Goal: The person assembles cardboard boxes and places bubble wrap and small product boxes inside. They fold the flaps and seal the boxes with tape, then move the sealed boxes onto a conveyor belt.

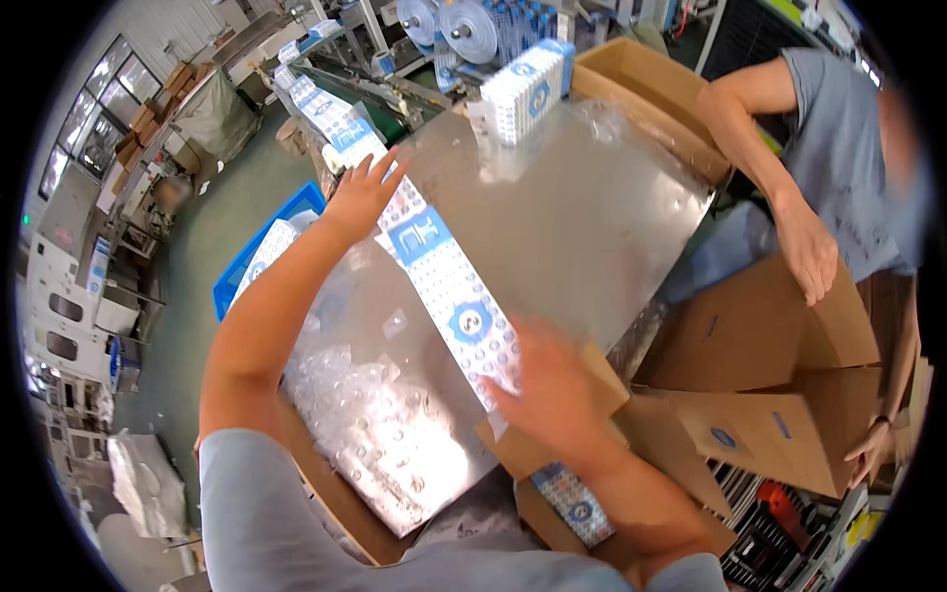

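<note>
A long blue-and-white wrapped pack [464, 314], patterned with small round prints, lies slantwise across the metal table [552, 227]. More packs of the same look [340, 123] line up beyond it toward the machine at the far left. My left hand [367, 197] rests with fingers stretched out over the row, near where two packs meet. At the near end, my right hand [547, 390] has its thumb and fingers about the pack; motion blurs it. Just below my right hand, an open cardboard box [552, 513] holds a similar pack [577, 503], partly covered by my forearm.
Across the table a co-worker's hand [809, 252] holds the flap of a large open carton [750, 335]. A stack of wrapped packs [528, 89] stands by a long cardboard box [641, 84]. Clear plastic scraps [370, 405] litter the near left, beside a blue crate [237, 266].
</note>
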Motion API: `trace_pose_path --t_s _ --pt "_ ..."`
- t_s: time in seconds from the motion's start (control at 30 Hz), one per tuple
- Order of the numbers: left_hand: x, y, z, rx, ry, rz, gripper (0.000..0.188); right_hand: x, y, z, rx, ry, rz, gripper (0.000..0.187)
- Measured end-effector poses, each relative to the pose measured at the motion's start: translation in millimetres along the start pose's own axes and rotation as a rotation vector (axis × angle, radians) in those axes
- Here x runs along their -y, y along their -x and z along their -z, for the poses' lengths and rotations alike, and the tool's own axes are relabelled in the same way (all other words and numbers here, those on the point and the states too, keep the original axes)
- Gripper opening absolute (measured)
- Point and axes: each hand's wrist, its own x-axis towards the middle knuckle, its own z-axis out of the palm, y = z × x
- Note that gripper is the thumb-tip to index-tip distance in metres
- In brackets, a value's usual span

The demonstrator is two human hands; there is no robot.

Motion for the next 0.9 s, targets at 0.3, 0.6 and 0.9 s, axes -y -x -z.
trace_pose_path --t_s 0.3,0.6,0.9 --pt "1.9 -104.0 -37.6 0.228 0.121 -0.135 0.099 -78.5 -85.5 -57.2 0.265 -0.753 -0.584 0.107" --pt "-4.8 -37.6 -61.6 -0.062 0.449 -0.057 0.076 -74.2 166.4 166.3 -0.731 -0.797 -0.554 0.089" --pt "-129.2 107.0 160.7 -0.511 1.094 -0.614 0.072 -33.7 318.1 203.7 -0.934 -0.022 -0.732 0.11"
